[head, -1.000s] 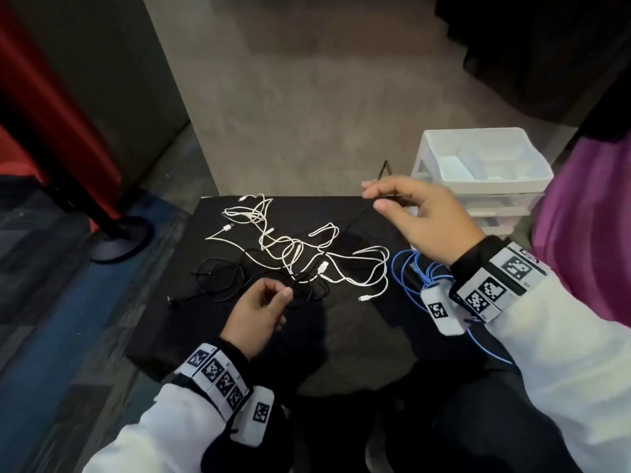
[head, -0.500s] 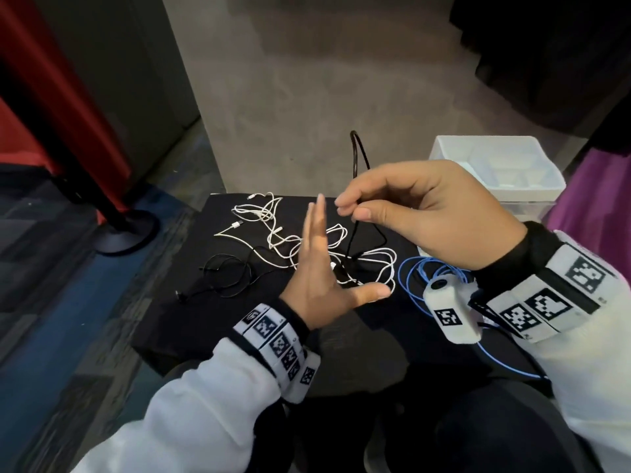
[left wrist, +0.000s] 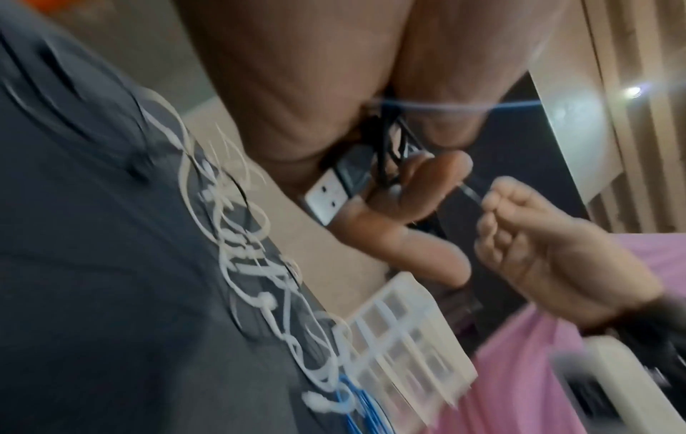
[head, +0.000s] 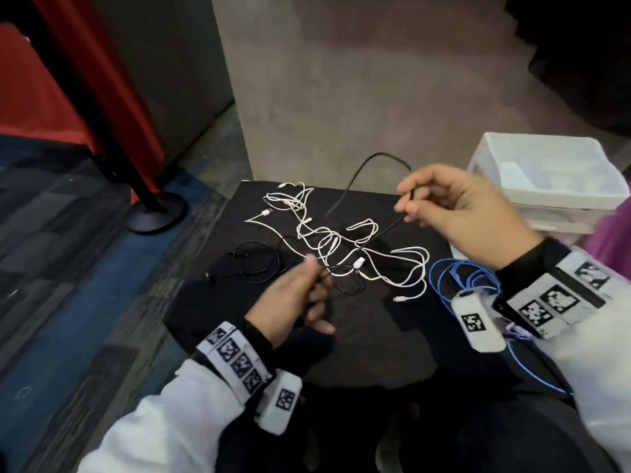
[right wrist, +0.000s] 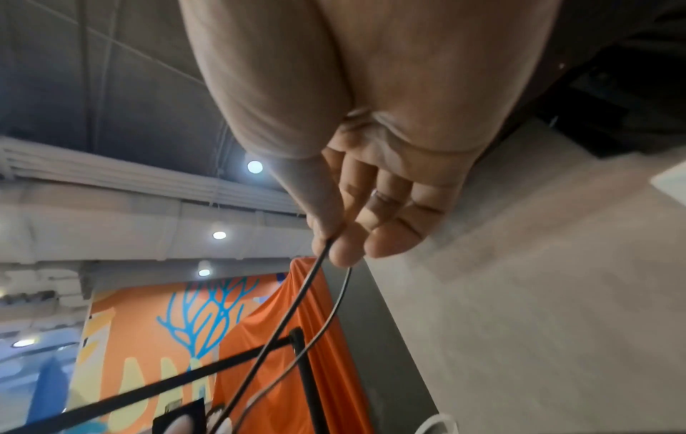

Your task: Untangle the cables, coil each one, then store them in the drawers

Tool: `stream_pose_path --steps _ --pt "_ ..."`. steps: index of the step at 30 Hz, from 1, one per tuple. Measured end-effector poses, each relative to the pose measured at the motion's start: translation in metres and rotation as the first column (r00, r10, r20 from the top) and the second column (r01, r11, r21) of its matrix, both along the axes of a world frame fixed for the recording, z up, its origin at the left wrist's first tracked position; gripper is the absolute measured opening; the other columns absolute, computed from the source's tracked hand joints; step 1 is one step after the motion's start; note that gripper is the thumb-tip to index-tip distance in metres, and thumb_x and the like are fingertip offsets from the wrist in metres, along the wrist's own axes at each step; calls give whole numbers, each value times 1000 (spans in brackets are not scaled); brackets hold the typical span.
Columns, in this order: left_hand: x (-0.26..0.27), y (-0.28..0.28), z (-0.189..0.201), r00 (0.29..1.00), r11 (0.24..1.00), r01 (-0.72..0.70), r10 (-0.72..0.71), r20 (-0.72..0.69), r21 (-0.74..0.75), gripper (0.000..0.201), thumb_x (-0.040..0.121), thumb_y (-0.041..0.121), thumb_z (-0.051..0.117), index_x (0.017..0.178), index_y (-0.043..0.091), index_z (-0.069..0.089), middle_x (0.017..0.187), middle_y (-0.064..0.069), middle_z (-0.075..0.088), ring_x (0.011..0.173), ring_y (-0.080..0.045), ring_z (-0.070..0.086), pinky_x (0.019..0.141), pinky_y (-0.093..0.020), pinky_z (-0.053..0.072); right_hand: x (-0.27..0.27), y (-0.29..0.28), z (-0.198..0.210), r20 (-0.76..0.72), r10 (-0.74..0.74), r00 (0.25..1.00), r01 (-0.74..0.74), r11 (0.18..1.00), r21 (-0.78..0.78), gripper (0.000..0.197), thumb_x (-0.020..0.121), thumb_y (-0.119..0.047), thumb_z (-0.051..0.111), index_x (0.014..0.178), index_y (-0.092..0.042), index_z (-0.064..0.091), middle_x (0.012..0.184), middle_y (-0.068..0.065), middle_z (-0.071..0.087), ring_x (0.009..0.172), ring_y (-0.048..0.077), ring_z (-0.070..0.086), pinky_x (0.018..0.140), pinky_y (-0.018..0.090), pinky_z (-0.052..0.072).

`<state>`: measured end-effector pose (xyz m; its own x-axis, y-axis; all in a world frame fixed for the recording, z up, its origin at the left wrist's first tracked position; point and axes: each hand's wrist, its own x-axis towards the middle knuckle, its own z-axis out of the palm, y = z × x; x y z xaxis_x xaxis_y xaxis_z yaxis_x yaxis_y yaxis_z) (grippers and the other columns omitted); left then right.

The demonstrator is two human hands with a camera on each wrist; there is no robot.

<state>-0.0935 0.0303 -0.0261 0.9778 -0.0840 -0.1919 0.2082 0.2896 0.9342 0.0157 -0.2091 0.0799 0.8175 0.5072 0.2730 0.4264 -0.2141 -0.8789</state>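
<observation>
- Progress is at an early stage, in my judgement: I see no cable coiled and none stored.
- Right hand is raised above the black table; its thumb and forefinger pinch the black cable, the other fingers loosely curled. In the right wrist view I see two black strands leaving the pinch, so a bight is held there.
- From the pinch, one run arches up and drops to the table top; the other slants down into the heap.
- Left hand is low at the near edge of the heap, fingers curled. In the left wrist view it grips black strands and a USB plug against the palm. I take this as the first loops of a coil being gathered, though blur leaves it uncertain.
- White cables lie in a loose tangle mid-table, with the black cable threaded through them. How many white cables there are I cannot tell.
- Blue cable lies bunched at the right of the table, partly under the right wrist, untouched.
- White drawer unit stands at the far right. I cannot tell whether any drawer is pulled out.
- Outstanding: free and coil the black cable, separate and coil the white and blue ones, store them all.
</observation>
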Motion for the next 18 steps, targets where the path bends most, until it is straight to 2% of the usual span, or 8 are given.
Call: stream_pose_path --steps 3,5,7,9,11,13,16,18 --pt "8 39 8 960 960 -279 279 -19 -8 38 106 47 38 92 15 54 64 1 36 46 -11 34 49 -36 57 0 28 -32 -63 29 998 -31 999 -42 28 97 6 62 103 -20 68 96 18 73 80 14 67 78 23 51" --pt "18 64 13 879 879 -476 476 -2 26 36 109 40 37 87 16 53 60 2 40 45 -10 39 49 -36 59 -7 51 -48 -95 64 993 -68 997 -43 25 97 2 63 103 -22 69 97 14 75 81 17 70 80 26 53" --pt "29 88 11 806 801 -589 592 10 110 34 109 36 39 87 16 54 60 3 43 46 -9 44 54 -38 60 -14 70 -64 -102 87 991 -94 993 -72 27 99 -5 63 110 -29 71 98 9 77 88 25 73 82 30 57" --pt "42 113 -3 771 747 -608 636 -22 270 32 108 35 41 90 15 57 63 0 47 49 -11 48 55 -38 60 -14 78 -83 -123 65 990 -81 989 -126 31 99 -15 66 116 -40 71 97 4 77 92 31 72 89 39 60" --pt "54 134 -28 773 708 -529 629 -77 468 31 107 34 42 92 15 61 73 -5 54 55 -14 53 50 -34 58 -8 73 -106 -143 2 990 -33 976 -216 26 96 -30 67 114 -48 70 93 0 77 88 25 73 93 43 59" --pt "61 149 -55 768 662 -413 622 -152 625 31 106 35 43 97 13 64 84 -9 61 63 -18 61 53 -35 57 2 59 -129 -143 -112 983 64 951 -304 17 92 -41 65 107 -45 72 89 -3 76 87 19 73 94 44 57" --pt "64 159 -81 738 598 -378 656 -160 706 32 104 36 48 104 8 64 84 -12 67 69 -25 67 52 -36 56 16 27 -158 -142 -323 936 257 899 -355 8 95 -31 67 94 -31 76 88 -8 76 88 14 72 91 36 56" --pt "67 158 -87 734 579 -412 668 -121 704 28 102 35 52 105 10 64 87 -13 69 71 -25 68 55 -35 57 23 9 -170 -214 -436 874 367 881 -299 14 99 -24 64 89 -26 75 85 -5 77 83 16 72 79 32 57"
